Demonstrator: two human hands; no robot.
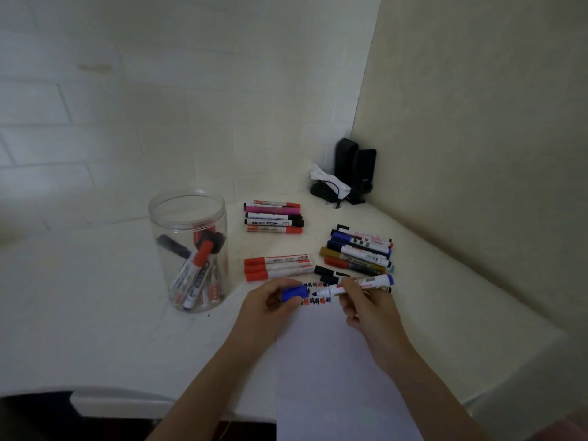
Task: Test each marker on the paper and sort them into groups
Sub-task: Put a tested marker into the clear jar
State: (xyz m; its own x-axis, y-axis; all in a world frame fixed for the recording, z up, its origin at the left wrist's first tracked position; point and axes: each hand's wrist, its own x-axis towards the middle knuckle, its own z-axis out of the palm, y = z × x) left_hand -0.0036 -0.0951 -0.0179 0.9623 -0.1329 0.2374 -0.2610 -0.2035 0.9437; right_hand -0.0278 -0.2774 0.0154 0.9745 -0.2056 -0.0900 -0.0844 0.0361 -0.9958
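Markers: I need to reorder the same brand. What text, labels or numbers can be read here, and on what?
None can be read.
Marker labels: printed, too blurred.
Marks on the paper: test scribbles, not words.
Speaker: no legible text.

Two bare forearms, no sleeves visible; left hand (270, 299), right hand (366, 305) without rings.

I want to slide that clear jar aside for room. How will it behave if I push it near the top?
The jar stands tall and narrow, so a high push would probably tip it. It looks like thin clear plastic, likely light. The markers lean loosely inside and may shift. Pushing low seems safer.
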